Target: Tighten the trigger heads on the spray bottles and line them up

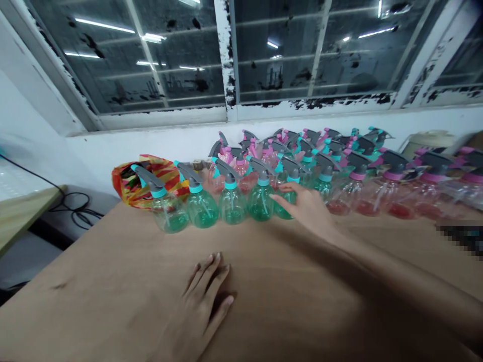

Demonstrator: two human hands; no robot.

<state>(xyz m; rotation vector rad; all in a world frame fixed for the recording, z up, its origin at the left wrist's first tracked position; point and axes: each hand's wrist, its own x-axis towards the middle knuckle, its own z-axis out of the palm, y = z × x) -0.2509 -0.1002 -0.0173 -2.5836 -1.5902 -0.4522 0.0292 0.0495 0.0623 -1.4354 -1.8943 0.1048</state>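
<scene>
A front row of clear round spray bottles stands along the wooden table (124, 281). Those on the left have turquoise collars and green liquid; those on the right have pink collars and red liquid. My right hand (307, 206) reaches in from the right, thumb and fingers apart. Its thumb tip is beside one green spray bottle (260, 203), and the hand partly covers the neighbouring spray bottle (289, 173). Whether it touches either bottle I cannot tell. My left hand (199, 311) rests palm down near the table's front, fingers spread, holding nothing.
Behind the front row stand more spray bottles (267, 148) with pink and turquoise triggers. A red and yellow plastic bag (162, 166) sits at the back left. Black cable (77, 206) hangs by a lower wooden surface (30, 211). A window (230, 60) is above.
</scene>
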